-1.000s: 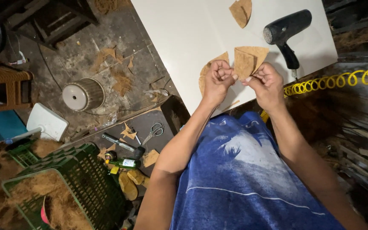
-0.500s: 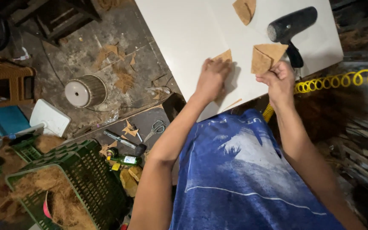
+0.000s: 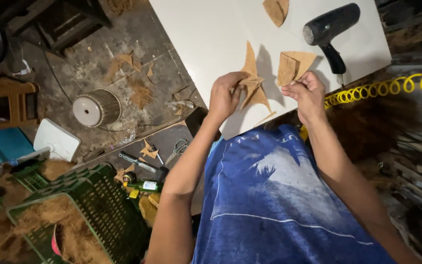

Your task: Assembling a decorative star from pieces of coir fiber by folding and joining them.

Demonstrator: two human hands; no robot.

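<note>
Here the left hand (image 3: 225,95) sits over the near edge of the white counter (image 3: 206,39), its fingers closed on a brown star-shaped cutout (image 3: 251,80) whose long point sticks up away from the person and whose lower points spread over the counter. Just beside it, to the right, the right hand (image 3: 306,93) has its fingers pinched together at the lower edge of a folded brown piece (image 3: 293,64) that lies on the counter; the two brown pieces are near each other but apart. Beyond the right hand a black hair dryer (image 3: 329,27) lies on the counter, nozzle toward the centre and handle pointing back at the person, its coiled yellow cord (image 3: 391,85) running off along the right edge. Farther up, near the top of the view, another brown piece (image 3: 275,10) lies alone. The person wears a blue shirt (image 3: 279,195). Down on the floor to the left, a green crate (image 3: 74,215) holds brown fibre, and just beside it lie scissors (image 3: 177,149), a small green bottle (image 3: 145,186) and a dark tool (image 3: 137,161) among brown scraps. Farther left a round spool (image 3: 96,107) stands on the concrete, with a white block (image 3: 57,139) near it and a wooden stool (image 3: 6,100) at the left edge.
</note>
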